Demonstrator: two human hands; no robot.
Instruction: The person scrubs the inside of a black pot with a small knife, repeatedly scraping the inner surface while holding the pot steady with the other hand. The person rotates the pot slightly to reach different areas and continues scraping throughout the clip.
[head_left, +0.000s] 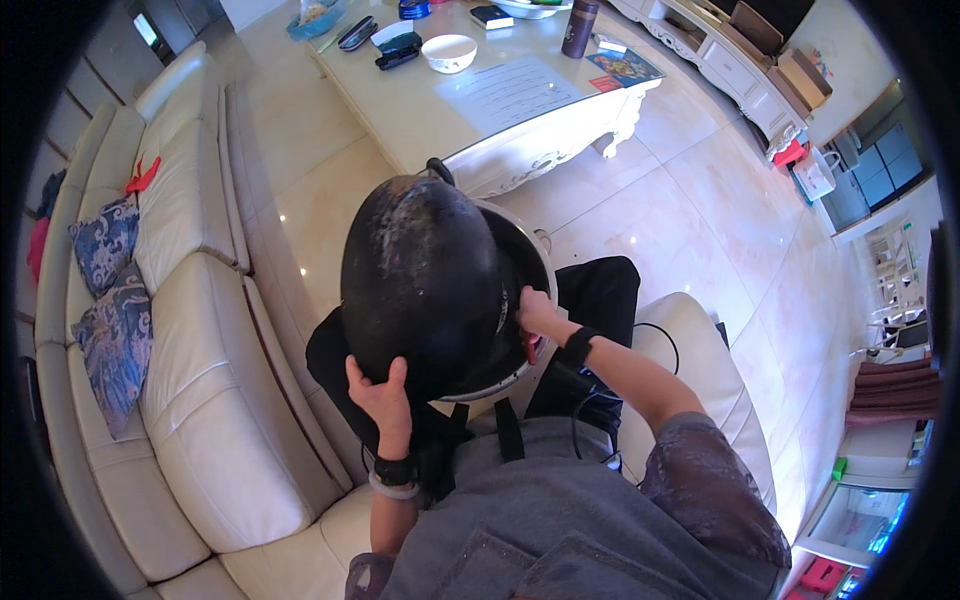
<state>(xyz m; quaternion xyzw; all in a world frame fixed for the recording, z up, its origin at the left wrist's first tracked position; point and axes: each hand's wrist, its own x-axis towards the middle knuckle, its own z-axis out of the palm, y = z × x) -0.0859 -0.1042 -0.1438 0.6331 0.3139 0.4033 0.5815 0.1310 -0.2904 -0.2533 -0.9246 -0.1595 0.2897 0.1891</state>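
A large black wok (420, 277) is tilted on its side in front of me, with its sooty, worn underside towards me. A loop handle (440, 171) stands out at its far edge. My left hand (384, 397) grips the wok's near edge with the thumb on the outer surface. Beneath and to the right of it is a round, light-rimmed basin (553, 274) with a dark inside, between my knees. My right hand (538, 313) is closed at the wok's inner side, around a red object (531, 349) that is mostly hidden by the hand and wrist.
Ahead stands a low white table (397, 120) holding a white bowl (449, 54), a dark flask (580, 28) and several small items. A cream leather sofa (202, 375) with patterned cushions (112, 337) runs along the left. A cream padded seat (675, 360) is at my right.
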